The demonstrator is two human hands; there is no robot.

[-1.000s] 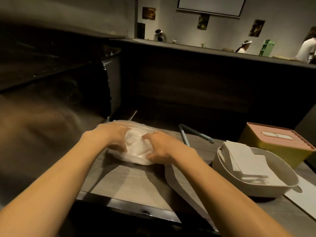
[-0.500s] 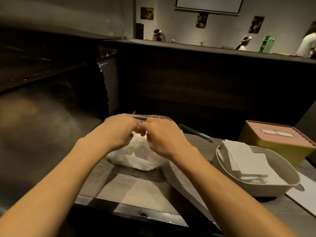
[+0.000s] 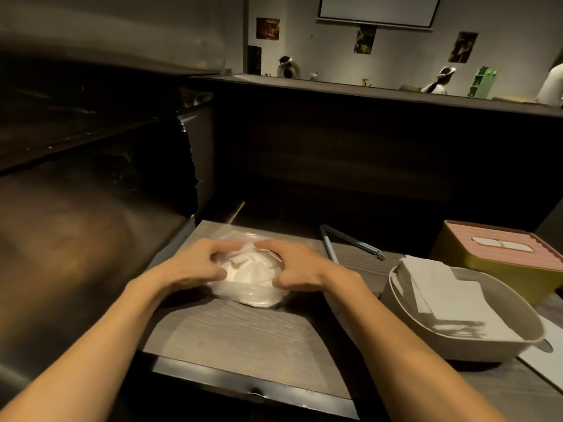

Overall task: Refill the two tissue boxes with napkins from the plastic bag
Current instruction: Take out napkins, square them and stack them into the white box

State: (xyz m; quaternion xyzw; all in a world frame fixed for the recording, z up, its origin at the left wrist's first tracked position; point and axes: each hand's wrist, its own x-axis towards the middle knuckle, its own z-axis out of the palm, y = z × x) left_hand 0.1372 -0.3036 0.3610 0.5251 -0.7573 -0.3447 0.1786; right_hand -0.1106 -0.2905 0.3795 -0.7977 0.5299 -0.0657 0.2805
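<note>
Table [image 3: 243, 339]: grey wood-grain top with a dark metal strip along the near edge; light is dim and warm. A dark raised counter wall [image 3: 365, 166] closes off the far side, and a dark, blurred surface fills the left.

Bag [image 3: 248, 271]: clear plastic, lying on the table at centre, with white napkins [image 3: 249, 269] bunched inside. Left hand [image 3: 195, 264] grips the bag's left side, fingers curled over the top and thumb at the near edge. Right hand [image 3: 297, 268] grips the right side the same way. The fingertips of the two hands are near each other over the top of the bag, not touching. Whether the bag mouth is open cannot be told.

Right of the bag: an oval beige box [image 3: 463, 339], lid off, holding a loose stack of white napkins [image 3: 441, 293] that sticks up above the rim. Just behind it, a yellow box [image 3: 499, 266] with a pink ribbed lid [image 3: 499, 245] in place; a white tissue shows in the lid slot. Two thin blue-grey sticks [image 3: 332, 251] lie crossed between the bag and the boxes. A white sheet [image 3: 545, 351] lies at the far right edge of the table.

Room beyond the counter: pale wall with a projection screen [image 3: 376, 9] and small posters [image 3: 267, 28]; a green rack [image 3: 483, 80]; people partly visible at the far side.
</note>
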